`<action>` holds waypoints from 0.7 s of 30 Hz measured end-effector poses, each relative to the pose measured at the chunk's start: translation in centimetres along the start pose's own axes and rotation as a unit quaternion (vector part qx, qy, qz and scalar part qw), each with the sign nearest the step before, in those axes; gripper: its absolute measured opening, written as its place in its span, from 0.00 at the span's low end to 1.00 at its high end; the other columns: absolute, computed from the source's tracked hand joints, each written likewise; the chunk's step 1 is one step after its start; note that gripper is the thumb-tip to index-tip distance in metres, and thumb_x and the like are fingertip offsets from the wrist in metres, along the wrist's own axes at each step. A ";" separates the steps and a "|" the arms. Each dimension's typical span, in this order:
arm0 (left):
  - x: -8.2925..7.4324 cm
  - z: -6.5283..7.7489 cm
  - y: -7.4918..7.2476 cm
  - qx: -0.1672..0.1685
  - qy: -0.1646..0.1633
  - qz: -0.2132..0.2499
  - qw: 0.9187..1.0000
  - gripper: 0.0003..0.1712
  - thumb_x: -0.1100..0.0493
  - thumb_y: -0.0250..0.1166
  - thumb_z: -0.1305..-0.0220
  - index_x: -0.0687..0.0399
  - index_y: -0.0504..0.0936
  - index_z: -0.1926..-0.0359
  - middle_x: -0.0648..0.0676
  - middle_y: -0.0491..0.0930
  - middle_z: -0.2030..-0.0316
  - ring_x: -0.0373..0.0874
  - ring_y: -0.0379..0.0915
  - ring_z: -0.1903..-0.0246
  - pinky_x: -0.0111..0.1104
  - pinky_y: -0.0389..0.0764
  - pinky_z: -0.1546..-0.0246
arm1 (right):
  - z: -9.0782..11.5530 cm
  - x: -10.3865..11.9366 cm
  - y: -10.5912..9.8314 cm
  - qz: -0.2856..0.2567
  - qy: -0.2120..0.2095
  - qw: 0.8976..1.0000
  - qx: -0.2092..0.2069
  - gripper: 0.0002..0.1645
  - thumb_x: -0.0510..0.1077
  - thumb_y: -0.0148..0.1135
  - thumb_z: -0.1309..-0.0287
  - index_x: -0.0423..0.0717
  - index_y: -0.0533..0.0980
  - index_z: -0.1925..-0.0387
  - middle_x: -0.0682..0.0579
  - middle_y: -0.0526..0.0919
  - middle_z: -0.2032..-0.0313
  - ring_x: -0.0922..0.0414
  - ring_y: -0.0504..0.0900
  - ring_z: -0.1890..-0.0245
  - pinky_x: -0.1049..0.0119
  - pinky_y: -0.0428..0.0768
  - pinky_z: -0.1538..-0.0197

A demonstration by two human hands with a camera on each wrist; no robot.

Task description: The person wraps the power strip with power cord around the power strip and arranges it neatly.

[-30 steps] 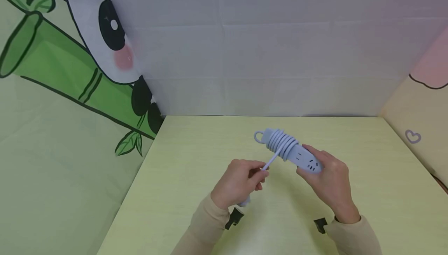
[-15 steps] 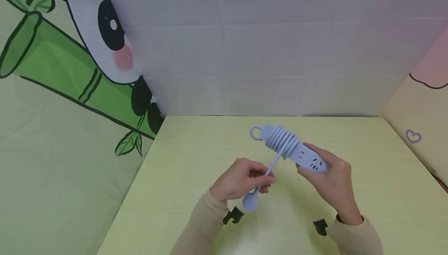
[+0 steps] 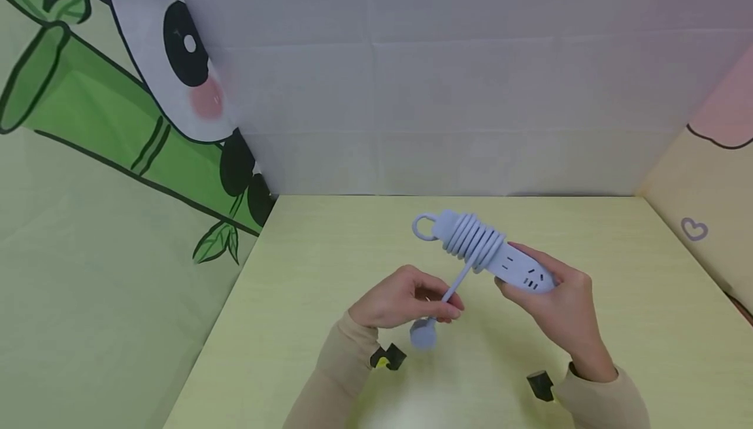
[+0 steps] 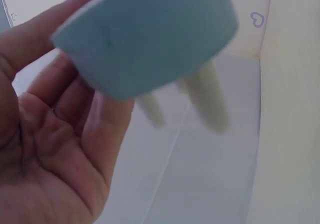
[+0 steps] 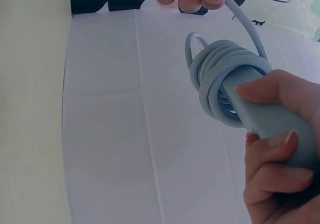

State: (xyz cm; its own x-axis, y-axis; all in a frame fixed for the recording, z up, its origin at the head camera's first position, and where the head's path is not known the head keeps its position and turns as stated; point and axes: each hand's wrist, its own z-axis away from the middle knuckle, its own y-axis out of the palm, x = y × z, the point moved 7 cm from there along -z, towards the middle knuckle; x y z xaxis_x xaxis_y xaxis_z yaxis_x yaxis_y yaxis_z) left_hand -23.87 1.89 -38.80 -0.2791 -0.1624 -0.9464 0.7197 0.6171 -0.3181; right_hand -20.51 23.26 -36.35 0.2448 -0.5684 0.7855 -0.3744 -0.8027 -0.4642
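Above the table, my right hand (image 3: 561,308) grips the socket end of a white power strip (image 3: 518,267). Its cord (image 3: 470,240) is wound in several turns round the other end, where a small loop sticks out. The free length of cord runs down to my left hand (image 3: 402,301), which pinches it between thumb and fingers. Just below those fingers hangs the plug (image 3: 423,335). In the left wrist view the plug (image 4: 155,44) is large and blurred, with its prongs (image 4: 207,96) pointing down. From the right wrist, the thumb and curled fingers show round the strip's body (image 5: 277,121).
A pale yellow table (image 3: 317,252) lies under both hands. A grey-white cloth wall (image 3: 447,121) stands along its back edge. Printed panels rise at the sides, with green bamboo (image 3: 100,82) on the left and a small heart (image 3: 695,229) on the right.
The plug has come into fuller view below my left hand, which has shifted slightly right along the cord. The strip has moved a little, its looped end going left. Both hands keep their holds.
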 end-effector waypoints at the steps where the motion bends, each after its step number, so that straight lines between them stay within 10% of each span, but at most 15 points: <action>1: 0.1 0.0 -0.1 0.003 0.002 0.004 1.000 0.06 0.60 0.71 0.35 0.56 0.89 0.59 0.53 0.88 0.65 0.36 0.82 0.67 0.29 0.83 0.56 | 0.0 0.0 0.0 -0.002 0.004 1.000 0.003 0.31 0.39 0.82 0.55 0.53 0.85 0.46 0.61 0.87 0.55 0.64 0.80 0.65 0.73 0.79 0.64; 13: 1.2 -0.3 -0.2 0.062 0.021 0.061 0.996 0.09 0.66 0.70 0.37 0.66 0.87 0.56 0.64 0.87 0.59 0.40 0.86 0.61 0.34 0.85 0.50 | 0.0 0.4 -0.2 -0.057 0.032 0.996 0.054 0.31 0.40 0.81 0.53 0.49 0.83 0.43 0.74 0.84 0.57 0.62 0.81 0.63 0.70 0.82 0.65; 21: 1.3 -0.4 -1.3 0.017 0.049 0.011 0.999 0.06 0.63 0.73 0.39 0.57 0.90 0.60 0.57 0.89 0.62 0.40 0.86 0.61 0.38 0.86 0.53 | 0.0 0.7 -0.1 -0.084 0.046 0.992 0.082 0.33 0.39 0.81 0.53 0.49 0.82 0.42 0.71 0.85 0.57 0.61 0.81 0.64 0.66 0.83 0.70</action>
State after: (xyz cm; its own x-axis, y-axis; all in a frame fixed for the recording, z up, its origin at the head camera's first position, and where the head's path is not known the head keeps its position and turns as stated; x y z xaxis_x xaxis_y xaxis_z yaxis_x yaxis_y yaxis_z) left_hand -25.42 1.20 -39.61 -0.3222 -0.0721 -0.9439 0.7475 0.5924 -0.3004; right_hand -20.28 22.93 -35.81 0.2053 -0.4117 0.8879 -0.1823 -0.9074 -0.3785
